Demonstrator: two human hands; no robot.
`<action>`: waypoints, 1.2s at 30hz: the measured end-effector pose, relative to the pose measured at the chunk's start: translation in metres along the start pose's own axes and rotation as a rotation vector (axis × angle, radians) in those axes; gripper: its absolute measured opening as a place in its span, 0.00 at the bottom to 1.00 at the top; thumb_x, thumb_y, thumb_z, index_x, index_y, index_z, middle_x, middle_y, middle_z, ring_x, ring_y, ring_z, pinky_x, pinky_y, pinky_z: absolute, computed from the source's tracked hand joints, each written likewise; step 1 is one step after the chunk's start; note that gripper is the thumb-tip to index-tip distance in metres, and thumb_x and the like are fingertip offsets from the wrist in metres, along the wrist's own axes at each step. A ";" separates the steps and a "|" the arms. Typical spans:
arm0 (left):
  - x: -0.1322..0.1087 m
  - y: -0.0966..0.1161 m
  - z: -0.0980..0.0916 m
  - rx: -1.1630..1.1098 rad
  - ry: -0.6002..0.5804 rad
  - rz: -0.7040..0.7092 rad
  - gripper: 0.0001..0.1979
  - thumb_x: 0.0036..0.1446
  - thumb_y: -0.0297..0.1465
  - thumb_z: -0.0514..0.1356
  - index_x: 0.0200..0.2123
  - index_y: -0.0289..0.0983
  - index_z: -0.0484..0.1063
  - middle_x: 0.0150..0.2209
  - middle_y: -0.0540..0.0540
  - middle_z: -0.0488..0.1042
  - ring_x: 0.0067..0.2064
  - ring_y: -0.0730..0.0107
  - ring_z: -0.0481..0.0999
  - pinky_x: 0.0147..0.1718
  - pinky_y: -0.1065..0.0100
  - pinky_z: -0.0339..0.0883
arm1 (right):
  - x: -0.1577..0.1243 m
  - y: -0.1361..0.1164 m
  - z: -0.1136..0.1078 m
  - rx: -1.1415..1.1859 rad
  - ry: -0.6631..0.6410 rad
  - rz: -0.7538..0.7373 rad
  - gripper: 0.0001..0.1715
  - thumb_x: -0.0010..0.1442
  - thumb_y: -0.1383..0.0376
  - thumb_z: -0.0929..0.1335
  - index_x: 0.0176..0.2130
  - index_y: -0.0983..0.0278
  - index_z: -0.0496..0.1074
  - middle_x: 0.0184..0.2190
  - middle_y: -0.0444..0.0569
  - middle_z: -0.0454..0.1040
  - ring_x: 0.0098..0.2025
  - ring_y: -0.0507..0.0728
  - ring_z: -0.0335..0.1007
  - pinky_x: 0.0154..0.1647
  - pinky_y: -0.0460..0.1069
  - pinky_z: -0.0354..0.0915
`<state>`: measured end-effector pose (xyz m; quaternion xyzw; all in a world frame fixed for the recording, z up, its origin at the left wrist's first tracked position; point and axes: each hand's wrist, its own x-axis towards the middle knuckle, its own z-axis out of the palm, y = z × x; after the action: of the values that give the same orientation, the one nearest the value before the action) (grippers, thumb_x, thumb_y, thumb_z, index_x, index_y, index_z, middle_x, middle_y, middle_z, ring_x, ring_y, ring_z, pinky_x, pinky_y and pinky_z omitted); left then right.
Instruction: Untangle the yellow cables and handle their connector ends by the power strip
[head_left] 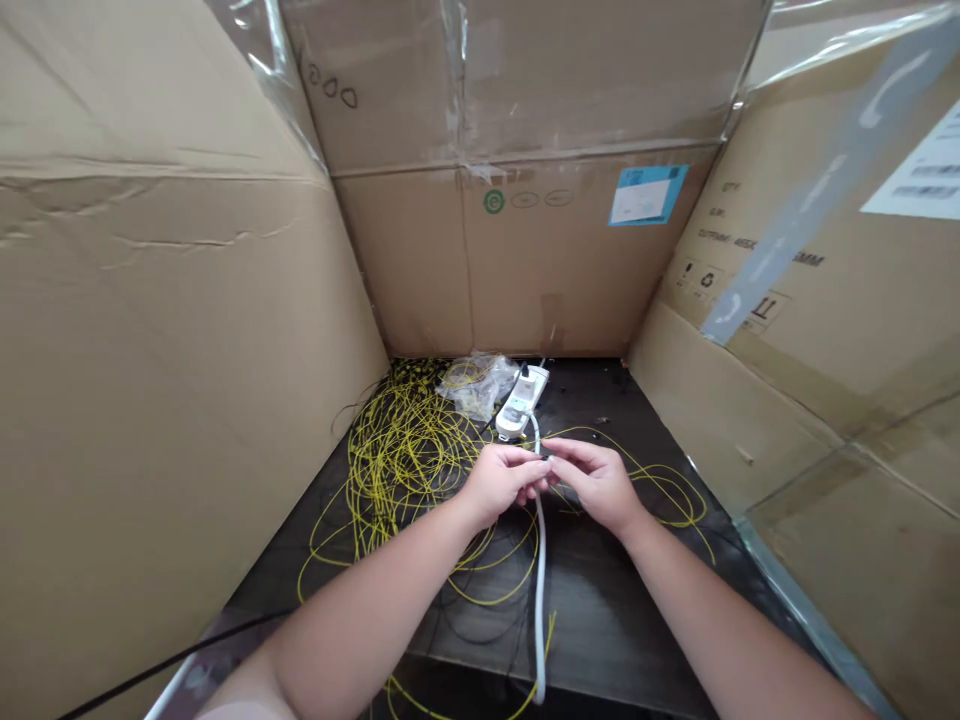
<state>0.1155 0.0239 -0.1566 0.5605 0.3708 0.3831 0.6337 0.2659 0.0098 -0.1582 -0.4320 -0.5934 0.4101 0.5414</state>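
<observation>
Three large cardboard boxes wall in the work: a left box (172,350) along the counter's left edge, a back box (540,260) across its far edge and a right box (795,330) along its right edge. The dark counter (607,610) carries everything else, and the biggest thing on it is a tangle of yellow wire (409,450) spreading from the far left corner towards the middle, with loose loops near the right edge. That wire looks thin, light and springy, likely to snag on itself, so it would best be taken by one strand near a free end. A white cord (541,580), thicker and probably stiffer, runs beneath the hands to the front edge. Near the far edge lie a crumpled plastic bag (476,390), which looks limp and slippery, and a power strip (523,402), hard-cased. Over the counter's middle, the left hand (502,478) pinches a small dark piece (545,458) between thumb and forefinger; the right hand (596,482) brings its fingertips to the same spot, though I cannot tell whether they grip it too. The piece is mostly hidden; it is probably very light and easy to drop, best held at its sides by the fingertips. Whether a wire joins it cannot be made out.
</observation>
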 end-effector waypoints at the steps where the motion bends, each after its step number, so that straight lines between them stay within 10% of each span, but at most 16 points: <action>1: 0.000 0.000 0.001 -0.019 0.016 -0.002 0.16 0.45 0.40 0.62 0.27 0.30 0.74 0.21 0.46 0.70 0.18 0.80 0.64 0.16 0.76 0.55 | 0.000 0.000 -0.001 0.019 0.005 0.007 0.15 0.48 0.61 0.69 0.37 0.65 0.74 0.24 0.47 0.75 0.24 0.53 0.70 0.27 0.50 0.70; 18: -0.008 0.060 -0.030 0.253 0.122 0.070 0.11 0.46 0.35 0.60 0.25 0.31 0.73 0.22 0.45 0.72 0.21 0.77 0.67 0.21 0.73 0.59 | 0.020 0.011 -0.046 -0.379 0.761 -0.076 0.16 0.46 0.66 0.64 0.35 0.70 0.74 0.21 0.46 0.69 0.20 0.49 0.61 0.21 0.44 0.59; 23: -0.011 0.088 -0.036 0.645 0.211 0.265 0.11 0.50 0.34 0.56 0.24 0.32 0.74 0.20 0.46 0.72 0.22 0.74 0.67 0.23 0.72 0.58 | 0.023 0.015 -0.054 -0.573 0.557 -0.033 0.16 0.49 0.65 0.63 0.37 0.69 0.73 0.25 0.50 0.71 0.25 0.53 0.67 0.28 0.49 0.65; 29: -0.015 0.092 0.000 1.131 0.128 0.534 0.12 0.53 0.32 0.53 0.25 0.36 0.75 0.23 0.47 0.73 0.24 0.72 0.67 0.27 0.70 0.58 | -0.001 -0.017 -0.017 -0.818 0.262 -0.617 0.27 0.53 0.63 0.65 0.52 0.68 0.64 0.52 0.61 0.60 0.54 0.64 0.58 0.52 0.60 0.59; 36: -0.014 0.085 0.029 1.344 0.029 0.627 0.12 0.53 0.29 0.51 0.28 0.36 0.74 0.29 0.46 0.76 0.30 0.68 0.71 0.29 0.69 0.60 | -0.016 -0.018 -0.002 -0.790 0.186 -0.790 0.31 0.57 0.69 0.62 0.59 0.71 0.53 0.45 0.62 0.69 0.44 0.60 0.69 0.41 0.53 0.68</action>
<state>0.1297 0.0060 -0.0685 0.9019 0.3564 0.2438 0.0099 0.2675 -0.0104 -0.1454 -0.3812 -0.7683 -0.1165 0.5009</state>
